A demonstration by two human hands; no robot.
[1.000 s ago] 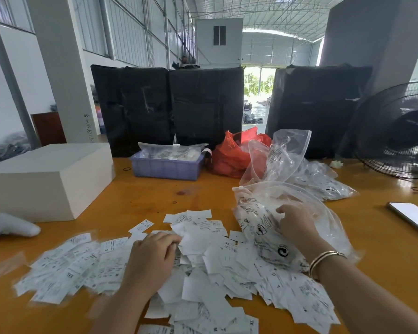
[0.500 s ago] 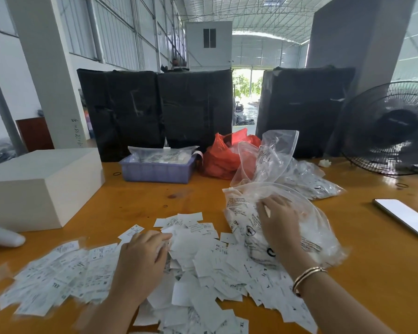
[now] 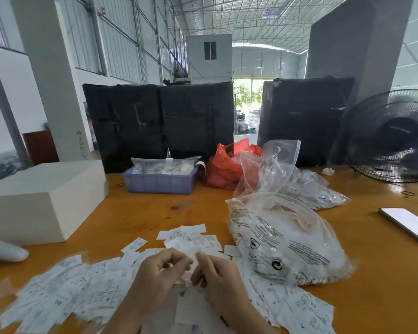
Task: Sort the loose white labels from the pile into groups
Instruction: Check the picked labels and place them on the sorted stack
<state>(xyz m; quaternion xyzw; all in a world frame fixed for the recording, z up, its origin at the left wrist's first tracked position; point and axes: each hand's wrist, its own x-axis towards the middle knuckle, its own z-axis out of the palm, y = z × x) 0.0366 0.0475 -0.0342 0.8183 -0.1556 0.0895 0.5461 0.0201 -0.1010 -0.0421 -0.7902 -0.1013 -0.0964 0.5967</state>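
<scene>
A spread of loose white printed labels [image 3: 87,292] covers the near part of the orange table [image 3: 143,213], from the left edge to below a clear plastic bag [image 3: 287,239] on the right. My left hand [image 3: 159,273] and my right hand [image 3: 217,273] meet over the middle of the pile. Their fingers are curled and their tips close on one small white label [image 3: 190,273] between them. The view is blurred there, so the label's print is unreadable.
A white box [image 3: 44,196] stands at the left, with a white rounded object [image 3: 3,249] in front of it. Behind the pile are a purple tray [image 3: 159,182], a red bag [image 3: 222,169] and more clear bags [image 3: 304,186]. A fan [image 3: 396,138] and a phone [image 3: 410,222] are on the right.
My right hand has come off the clear plastic bag and moved left to meet my left hand. My left hand has lifted from pressing the pile, and both now pinch a label.
</scene>
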